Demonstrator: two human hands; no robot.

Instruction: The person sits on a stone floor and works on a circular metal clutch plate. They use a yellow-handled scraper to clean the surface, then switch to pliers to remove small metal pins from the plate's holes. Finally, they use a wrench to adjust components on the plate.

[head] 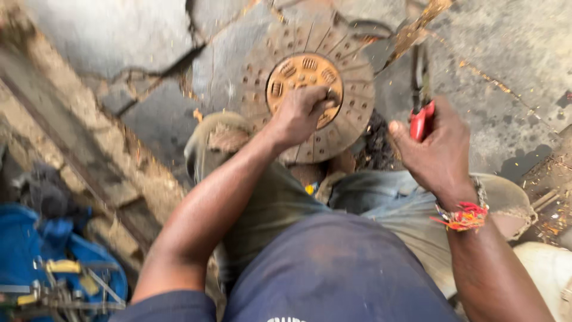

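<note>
Left hand is closed on the orange hub of the disc, which stands on edge on the cracked floor, just beyond the knees. Right hand is closed round the red handles of the pliers, just right of the disc rim; their long axis runs near to far, nose pointing away. The left hand is the nearer, already touching. Disc: round, rusty, slotted, ringed with rivet holes.
</note>
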